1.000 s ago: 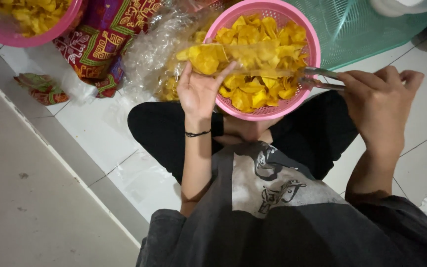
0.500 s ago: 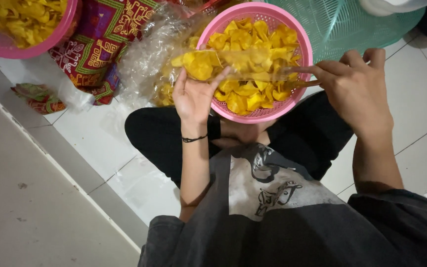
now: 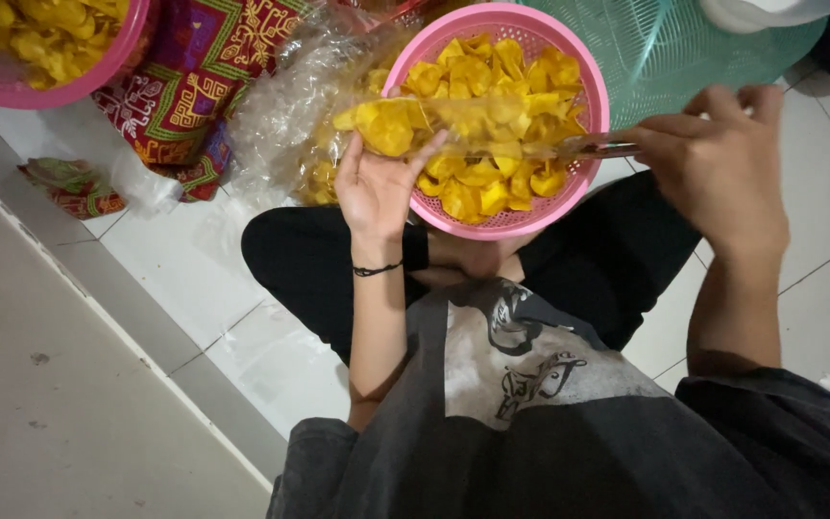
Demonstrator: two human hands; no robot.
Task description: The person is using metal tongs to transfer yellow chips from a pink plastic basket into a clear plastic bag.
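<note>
Chips are going into a clear plastic bag (image 3: 473, 120) that we are holding stretched sideways over the pink basket (image 3: 583, 72) resting on our lap. Our left hand (image 3: 377, 187) is lying palm up under the closed end of the bag, fingers half curled and cupping it, while our right hand (image 3: 718, 163) is pinching the mouth end near the basket's right rim, fingers closed tight around the gathered plastic. Inside the bag we are seeing a cluster of yellow chips (image 3: 386, 125) bunched at the left end, with the stretch toward the right hand looking mostly flat, so we are judging this bag as only partly filled. The basket is holding a deep heap of loose chips (image 3: 501, 91), which suggests plenty is left to pack. At the far left edge of the tiled floor (image 3: 175, 259) another pink bowl (image 3: 98, 72) of chips is sitting, apparently untouched. A crumpled heap of clear plastic (image 3: 290, 106) is lying just beside the basket's left rim, on a patterned cloth (image 3: 194, 91), and we cannot tell whether it holds finished bags. A green basket (image 3: 713, 58) is lying behind the pink one.
</note>
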